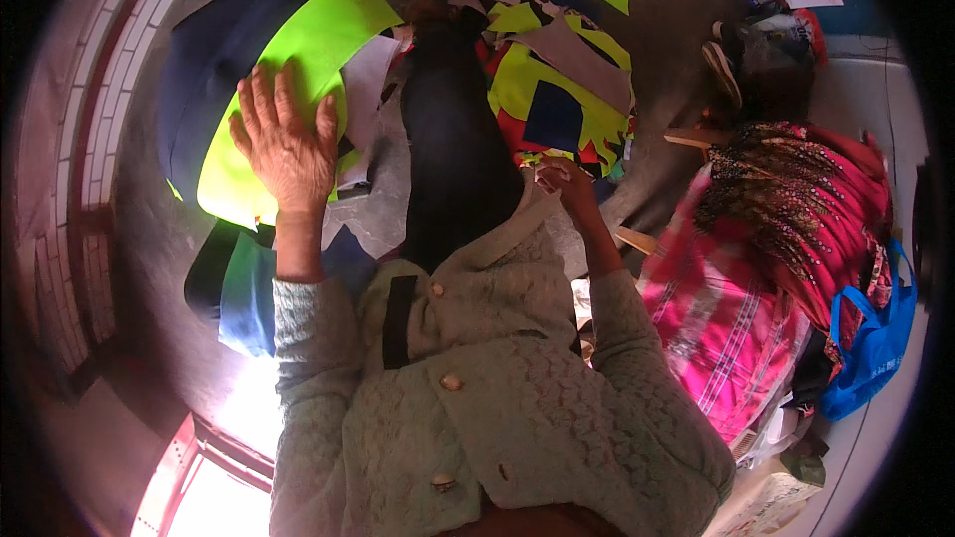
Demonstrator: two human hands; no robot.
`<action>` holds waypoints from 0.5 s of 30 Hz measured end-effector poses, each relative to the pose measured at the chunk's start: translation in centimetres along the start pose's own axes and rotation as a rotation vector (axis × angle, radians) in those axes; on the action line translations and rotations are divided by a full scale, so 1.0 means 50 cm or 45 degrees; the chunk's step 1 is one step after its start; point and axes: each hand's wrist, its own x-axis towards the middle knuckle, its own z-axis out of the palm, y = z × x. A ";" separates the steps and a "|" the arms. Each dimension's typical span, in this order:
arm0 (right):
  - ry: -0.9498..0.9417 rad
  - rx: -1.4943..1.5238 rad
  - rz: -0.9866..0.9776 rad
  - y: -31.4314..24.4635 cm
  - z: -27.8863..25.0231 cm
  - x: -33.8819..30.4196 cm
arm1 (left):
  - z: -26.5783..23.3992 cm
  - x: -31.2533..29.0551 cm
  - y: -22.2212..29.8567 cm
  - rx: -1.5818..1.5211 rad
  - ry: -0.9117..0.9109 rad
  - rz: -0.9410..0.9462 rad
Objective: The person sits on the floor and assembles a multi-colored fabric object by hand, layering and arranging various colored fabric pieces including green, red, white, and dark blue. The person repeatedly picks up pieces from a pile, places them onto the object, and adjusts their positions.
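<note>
My left hand [288, 151] lies flat, fingers spread, on a bright yellow-green piece of fabric [333, 25]. Beneath and beside that piece is a large navy piece of fabric [219, 50], with a pale grey scrap [368, 75] showing at its right. My right hand [567, 182] is held low beside my knee, its fingers curled together around something small and pale that I cannot make out. Just beyond it lies a heap of cut fabric scraps in yellow-green, grey and red, with a navy scrap [553, 117] on top.
More blue and dark cloth [249, 283] lies near my left forearm. At the right are a pink patterned cloth [726, 308], a blue bag [875, 333] and a shoe [723, 72]. My dark-clad leg [448, 139] stretches between the two fabric piles.
</note>
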 end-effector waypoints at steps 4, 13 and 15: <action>0.106 0.059 0.161 0.073 -0.032 0.031 | -0.002 0.002 0.004 0.026 -0.050 -0.020; 0.393 -0.696 -0.298 0.114 -0.029 0.163 | -0.015 0.016 0.016 0.065 -0.133 0.015; 0.413 -0.945 -0.403 0.102 -0.028 0.198 | -0.012 0.017 0.017 0.051 -0.134 0.024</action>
